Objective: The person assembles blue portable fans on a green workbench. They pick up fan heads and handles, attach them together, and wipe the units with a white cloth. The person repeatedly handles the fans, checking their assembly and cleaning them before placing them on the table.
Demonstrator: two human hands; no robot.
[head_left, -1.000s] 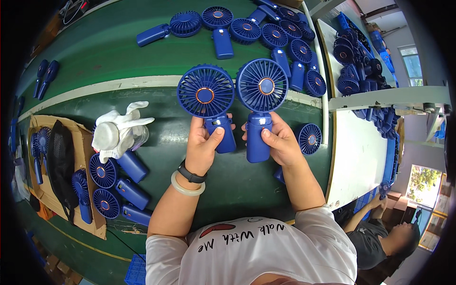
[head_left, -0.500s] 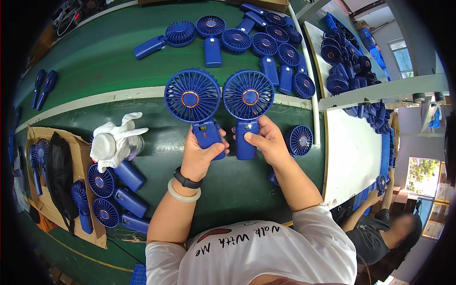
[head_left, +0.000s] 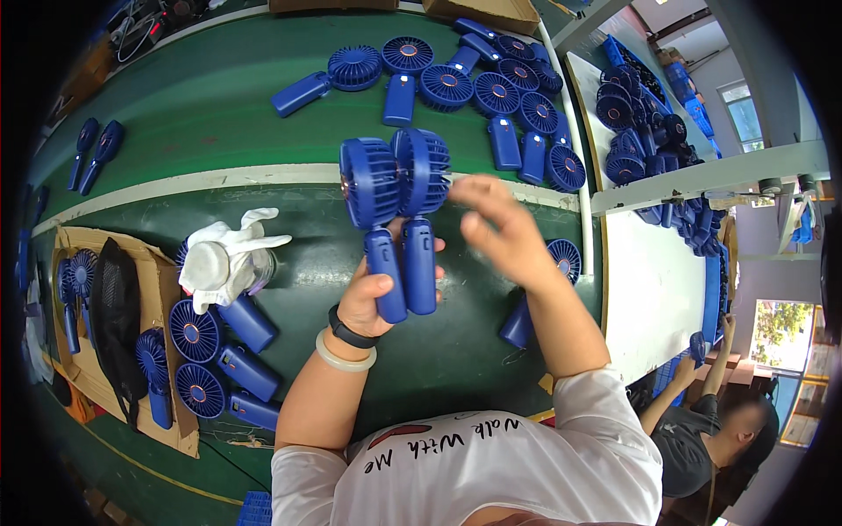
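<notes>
- Left hand: wrapped round the handles of one blue fan and a second blue fan, side by side over near surface.
- Right hand: empty, fingers spread, blurred; near second fan's cage, contact can't tell.
- Progress (judged): pair in hand, not set down; far fans, left-side fans lie unheld.

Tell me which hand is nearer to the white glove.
Left. The left hand, gripping two blue fans, is right of the white glove and slightly lower in view; the right hand is farther right, past the fans.
</notes>
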